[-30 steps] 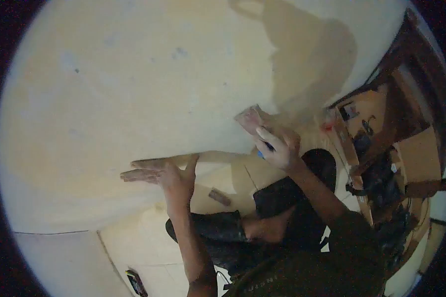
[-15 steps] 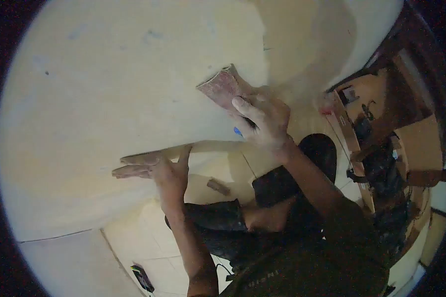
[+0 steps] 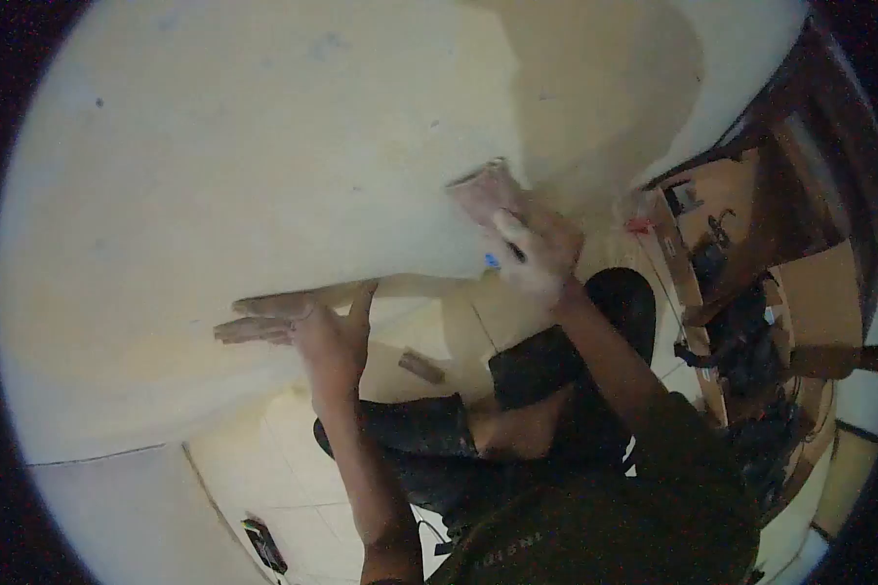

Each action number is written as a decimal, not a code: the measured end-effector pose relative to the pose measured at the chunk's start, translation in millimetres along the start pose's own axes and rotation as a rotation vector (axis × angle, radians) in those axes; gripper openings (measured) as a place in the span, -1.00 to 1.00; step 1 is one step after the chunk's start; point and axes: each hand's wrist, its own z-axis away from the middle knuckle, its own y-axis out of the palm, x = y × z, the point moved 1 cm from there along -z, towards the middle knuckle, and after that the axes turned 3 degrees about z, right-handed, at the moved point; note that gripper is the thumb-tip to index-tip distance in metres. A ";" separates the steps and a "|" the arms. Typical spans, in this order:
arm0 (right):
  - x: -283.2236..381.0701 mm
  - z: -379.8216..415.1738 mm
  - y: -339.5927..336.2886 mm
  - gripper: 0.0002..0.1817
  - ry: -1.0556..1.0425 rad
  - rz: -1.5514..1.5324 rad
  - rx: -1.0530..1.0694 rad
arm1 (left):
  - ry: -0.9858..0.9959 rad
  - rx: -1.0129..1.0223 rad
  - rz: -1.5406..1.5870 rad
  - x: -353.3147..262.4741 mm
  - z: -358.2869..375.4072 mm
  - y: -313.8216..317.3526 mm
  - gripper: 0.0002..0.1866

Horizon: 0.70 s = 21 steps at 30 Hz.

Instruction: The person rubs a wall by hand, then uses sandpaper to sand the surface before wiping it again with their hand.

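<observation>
A pale wall (image 3: 254,185) with small marks and smudges fills the upper left. My right hand (image 3: 544,249) is closed around a folded piece of reddish sandpaper (image 3: 486,195), its worn edge lying over the wall. The thumb presses on the near end of the sheet. Further left, my left hand (image 3: 327,341) rests at the lower part of the wall with its fingers stretched out and thumb spread, holding nothing. A small blue spot (image 3: 492,260) shows just beside my right hand.
On the light tiled floor lies a small brown block (image 3: 421,367), near my bent knees. Open cardboard boxes (image 3: 829,302) with dark items stand at the right. A small black object (image 3: 263,544) lies at the lower left.
My right hand has moved a little right and down with the sandpaper. My left hand stays flat in nearly the same place. The view has shifted slightly.
</observation>
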 end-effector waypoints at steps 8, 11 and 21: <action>8.9 -20.5 -2.1 -0.41 -0.007 -0.064 -0.027 | 0.047 0.008 -0.025 13.5 9.1 5.9 -0.24; -0.7 7.8 -3.8 -0.40 0.028 -0.064 -0.006 | 0.031 -0.050 -0.127 12.9 7.6 5.8 -0.28; 10.0 22.6 10.2 -0.45 0.089 -0.075 0.013 | 0.102 -0.121 -0.051 32.6 -2.3 13.8 -0.44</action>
